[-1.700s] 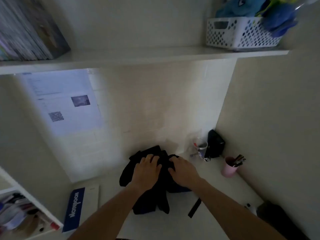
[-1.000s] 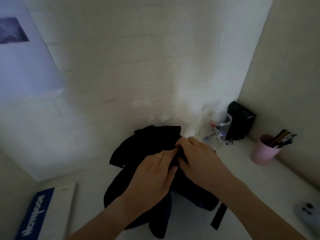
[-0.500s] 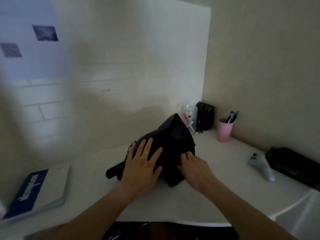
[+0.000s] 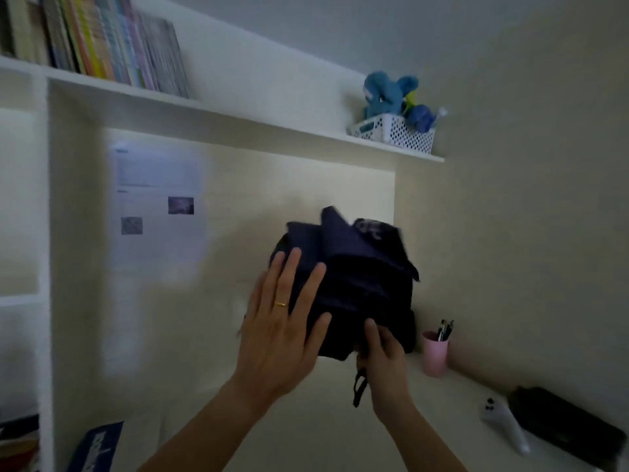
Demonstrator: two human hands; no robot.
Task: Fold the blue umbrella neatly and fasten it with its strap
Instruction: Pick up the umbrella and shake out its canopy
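The dark blue umbrella [image 4: 357, 287] is held up in the air in front of the wall, its canopy bunched in loose folds that point upward. My left hand [image 4: 282, 321] lies flat against its left side, fingers spread, a ring on one finger. My right hand [image 4: 384, 359] grips the umbrella from below at its lower end. A short dark strap [image 4: 359, 386] dangles beside my right wrist. The handle is hidden.
A pink cup of pens [image 4: 435, 352] stands by the right wall on the white desk [image 4: 452, 396]. A white controller [image 4: 503, 427] and a black case [image 4: 565, 427] lie at right. A blue notebook [image 4: 95, 447] lies at lower left. A shelf [image 4: 238, 114] with books and a white basket [image 4: 394, 131] runs overhead.
The umbrella has been lifted off the desk and now stands upright in the air. My right hand has shifted under it; my left still presses its side. The view has tilted upward.
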